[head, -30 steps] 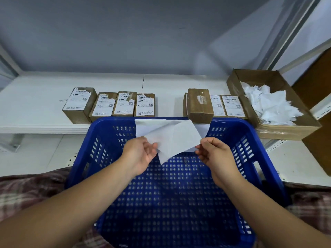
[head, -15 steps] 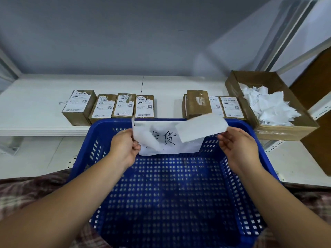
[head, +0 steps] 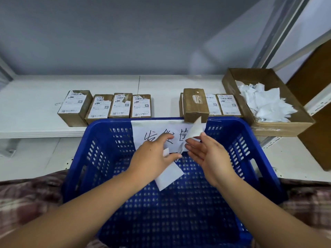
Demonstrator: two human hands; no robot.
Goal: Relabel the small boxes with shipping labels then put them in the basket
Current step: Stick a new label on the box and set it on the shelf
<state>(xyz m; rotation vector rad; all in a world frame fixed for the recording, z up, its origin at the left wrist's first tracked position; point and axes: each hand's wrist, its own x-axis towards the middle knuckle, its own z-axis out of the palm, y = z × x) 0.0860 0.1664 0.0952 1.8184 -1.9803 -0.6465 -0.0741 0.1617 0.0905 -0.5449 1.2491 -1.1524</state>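
Left hand (head: 157,156): pinches a white backing sheet (head: 169,176) over the basket (head: 107,167).
Right hand (head: 209,158): thumb and forefinger pinch the label (head: 194,129), above the basket.
Risk: the curling label could stick to itself, or land crooked on the bare box (head: 196,104) behind the basket.
Surface: white shelf (head: 35,97) behind the basket — grey wall beyond.

A blue perforated basket (head: 100,158) sits against a white shelf (head: 35,97), a handwritten paper sign (head: 143,127) on its far wall. Four brown boxes (head: 121,106) with torn-edged white labels lie side by side on the shelf at left. At right a bare box (head: 196,104) partly hides more labelled boxes (head: 227,104). Over the basket, the left hand (head: 155,154) pinches a blank white sheet (head: 168,174), and a curled strip (head: 195,130) touches the right hand (head: 211,158)
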